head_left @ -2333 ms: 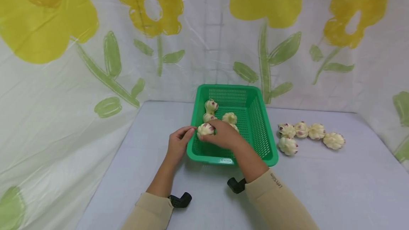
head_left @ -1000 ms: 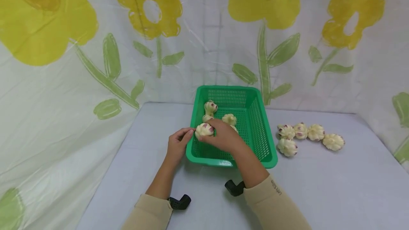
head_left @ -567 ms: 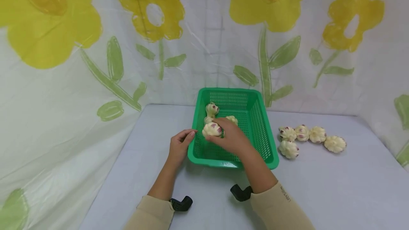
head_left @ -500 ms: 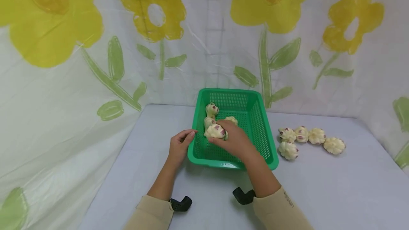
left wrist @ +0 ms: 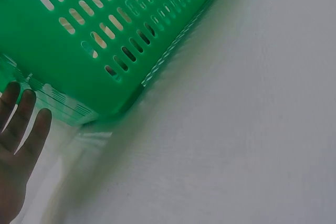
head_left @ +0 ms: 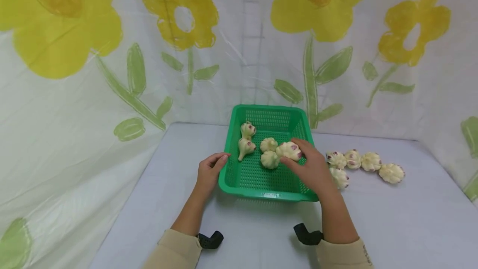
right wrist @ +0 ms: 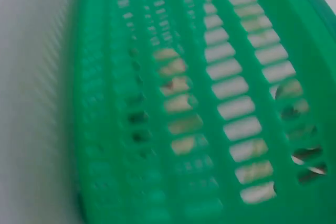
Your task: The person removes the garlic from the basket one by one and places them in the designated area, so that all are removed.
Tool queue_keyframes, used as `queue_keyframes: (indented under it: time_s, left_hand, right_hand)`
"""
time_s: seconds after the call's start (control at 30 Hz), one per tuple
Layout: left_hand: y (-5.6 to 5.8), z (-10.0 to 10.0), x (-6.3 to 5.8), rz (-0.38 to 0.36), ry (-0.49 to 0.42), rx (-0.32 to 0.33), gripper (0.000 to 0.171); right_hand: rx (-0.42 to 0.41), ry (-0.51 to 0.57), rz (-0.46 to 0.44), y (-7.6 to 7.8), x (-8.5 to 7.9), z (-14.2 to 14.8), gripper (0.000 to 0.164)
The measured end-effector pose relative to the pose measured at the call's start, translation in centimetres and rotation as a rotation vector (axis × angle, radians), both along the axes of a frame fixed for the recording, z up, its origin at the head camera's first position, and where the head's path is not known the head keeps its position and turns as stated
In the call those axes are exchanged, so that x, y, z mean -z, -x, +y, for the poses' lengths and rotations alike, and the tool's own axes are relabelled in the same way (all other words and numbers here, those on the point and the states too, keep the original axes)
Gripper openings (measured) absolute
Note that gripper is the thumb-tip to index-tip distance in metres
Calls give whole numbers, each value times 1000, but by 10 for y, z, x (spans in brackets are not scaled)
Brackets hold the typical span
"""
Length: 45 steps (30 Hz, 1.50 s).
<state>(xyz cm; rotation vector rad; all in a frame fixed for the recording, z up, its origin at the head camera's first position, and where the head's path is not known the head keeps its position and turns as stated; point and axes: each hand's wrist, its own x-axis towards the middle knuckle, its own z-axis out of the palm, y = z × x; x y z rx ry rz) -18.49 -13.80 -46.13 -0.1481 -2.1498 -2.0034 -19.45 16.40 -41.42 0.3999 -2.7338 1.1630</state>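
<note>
So the big change in the last half second is the right hand (head_left: 313, 168): it was over by the left wall of the green basket (head_left: 269, 194) with a garlic-looking bulb (head_left: 289, 151), and now it's swung across to the right half, bulb and all. That uncovers the two bulbs in the middle (head_left: 269, 160) plus the pair along the left wall (head_left: 246, 147), so you can see four bulbs in the basket besides the held one. I'd read it as this bulb's spot being shifted, with the placing not done yet, since it hasn't been let go. Five more sit on the table (head_left: 414, 206), just right of the basket. Fingers-wise, the right hand is only as wide as the bulb, thumb on the near side and fingers on the far side, so that's a proper grasp. The bulb is right beside the middle two, but I can't tell if it touches them or the basket floor. Left hand (head_left: 210, 171) hasn't really budged, thumb and fingertips at the left rim. The left wrist view shows three fingers (left wrist: 37, 132) spread and pretty straight; whether the thumb is actually pinching the rim, can't tell. Right wrist view is just blurry basket wall.
</note>
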Motion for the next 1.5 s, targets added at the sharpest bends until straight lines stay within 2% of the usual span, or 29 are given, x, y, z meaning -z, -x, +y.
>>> queue_keyframes:
  time_s: [0.33,0.53,0.83,1.03,1.17,1.3,1.5]
  left_hand:
    - [-1,-1,0,-1,-8,-8,25]
    - [0,-3,2,11,-18,-28,24]
    - [-2,-4,0,4,-2,-20,24]
    - [-2,-2,0,12,2,-9,24]
    - [-2,-1,0,9,6,-4,25]
    - [-2,-1,-1,4,14,-10,25]
    - [-1,0,-2,13,26,-15,24]
  right_hand:
    - [67,129,19,-6,-22,38,68]
    - [155,109,18,-11,-29,65,70]
    - [303,62,-11,-28,-35,104,71]
    - [354,-80,-116,-36,-31,137,76]
    - [328,-173,-210,-34,-29,152,80]
    - [296,-217,-336,-30,-21,161,88]
    - [325,-242,-476,-22,1,173,103]
